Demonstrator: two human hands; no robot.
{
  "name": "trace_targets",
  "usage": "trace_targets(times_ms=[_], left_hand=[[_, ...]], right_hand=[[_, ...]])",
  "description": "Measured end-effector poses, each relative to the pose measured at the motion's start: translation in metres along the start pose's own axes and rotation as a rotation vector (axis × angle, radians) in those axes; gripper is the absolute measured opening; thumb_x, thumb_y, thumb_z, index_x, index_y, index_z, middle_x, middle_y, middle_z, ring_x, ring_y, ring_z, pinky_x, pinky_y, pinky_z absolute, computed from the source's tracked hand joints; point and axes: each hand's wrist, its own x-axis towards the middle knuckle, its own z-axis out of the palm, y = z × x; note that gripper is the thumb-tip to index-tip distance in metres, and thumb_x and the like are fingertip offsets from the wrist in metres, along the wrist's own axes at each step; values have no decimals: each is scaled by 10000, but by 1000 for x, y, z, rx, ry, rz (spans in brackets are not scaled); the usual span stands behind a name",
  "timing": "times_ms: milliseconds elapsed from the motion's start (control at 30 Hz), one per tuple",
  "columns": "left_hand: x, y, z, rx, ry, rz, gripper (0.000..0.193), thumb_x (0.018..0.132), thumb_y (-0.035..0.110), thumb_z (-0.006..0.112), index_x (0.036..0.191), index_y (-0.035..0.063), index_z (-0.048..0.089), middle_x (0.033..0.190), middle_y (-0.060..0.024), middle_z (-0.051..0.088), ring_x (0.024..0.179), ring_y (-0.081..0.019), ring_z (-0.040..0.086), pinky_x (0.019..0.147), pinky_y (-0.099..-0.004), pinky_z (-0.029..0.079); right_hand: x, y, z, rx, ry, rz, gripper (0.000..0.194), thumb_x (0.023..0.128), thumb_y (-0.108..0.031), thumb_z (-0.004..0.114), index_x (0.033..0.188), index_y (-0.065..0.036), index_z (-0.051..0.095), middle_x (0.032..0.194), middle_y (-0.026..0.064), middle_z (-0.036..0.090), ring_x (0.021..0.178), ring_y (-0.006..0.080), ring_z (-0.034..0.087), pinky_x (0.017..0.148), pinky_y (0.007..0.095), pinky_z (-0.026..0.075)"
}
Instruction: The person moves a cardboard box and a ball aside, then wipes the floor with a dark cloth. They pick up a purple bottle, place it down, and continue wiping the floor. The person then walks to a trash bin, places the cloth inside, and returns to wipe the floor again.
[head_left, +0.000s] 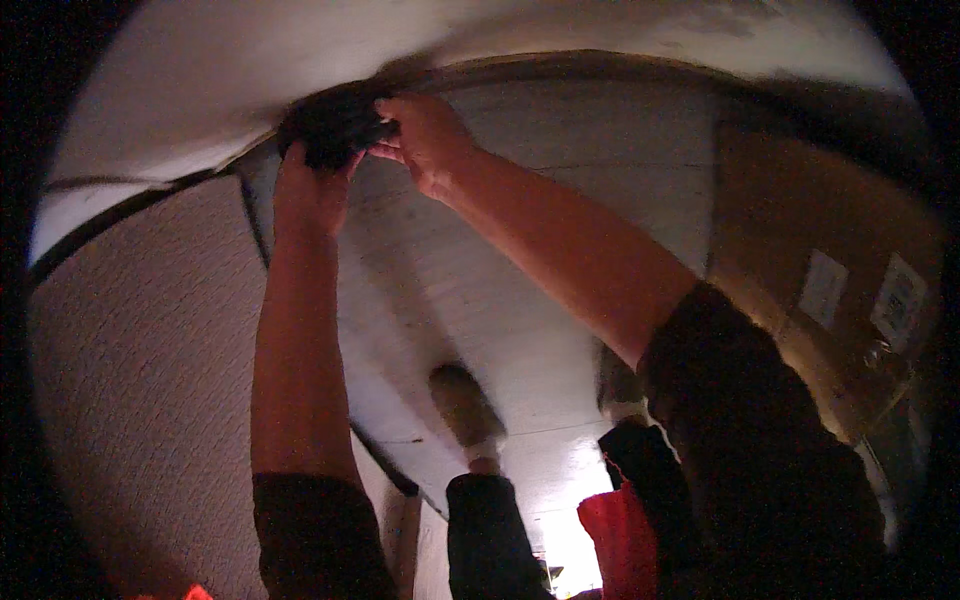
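A dark, bunched item (330, 127), apparently cloth, is between my two hands near where the floor meets the pale wall. My left hand (311, 191) grips it from below, with the fingers partly hidden by it. On its right side, my right hand (427, 142) holds an edge between thumb and fingers. Both arms stretch far forward. Dim light and dark colour hide the item's exact shape.
Below is a light plank floor (540, 300), where my feet in dark shoes (465, 405) stand. To the left spreads a textured, light-coloured surface (142, 360). A cardboard box (817, 202) with labels stands at right. Red cloth (619, 540) hangs near my legs.
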Motion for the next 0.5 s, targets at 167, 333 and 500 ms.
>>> trace_targets(times_ms=[167, 333, 500], left_hand=[[0, -36, 153, -554, 10, -258, 385, 1017, 122, 523, 1381, -3, 547, 1368, -169, 629, 1219, -351, 638, 1074, -519, 530], [4, -62, 286, -499, -40, -324, 367, 1046, 108, 461, 1381, -21, 536, 1361, -171, 625, 1202, -360, 640, 1027, -518, 561], [11, -67, 342, -58, -289, -191, 374, 1025, 121, 563, 1374, -12, 548, 1363, -147, 634, 1209, -360, 636, 1007, -493, 567]], right_hand=[[-44, -96, -126, 234, 129, -131, 258, 988, -216, 613, 1136, -9, 654, 1049, 107, 687, 990, 257, 683, 858, 423, 610], [-87, -169, -197, 321, 286, -298, 276, 996, -231, 615, 1155, -8, 652, 1063, 120, 690, 981, 278, 683, 828, 405, 616], [-103, -210, -222, 187, 480, -505, 302, 988, -264, 638, 1172, -24, 647, 1108, 126, 685, 1006, 281, 664, 858, 441, 584]])
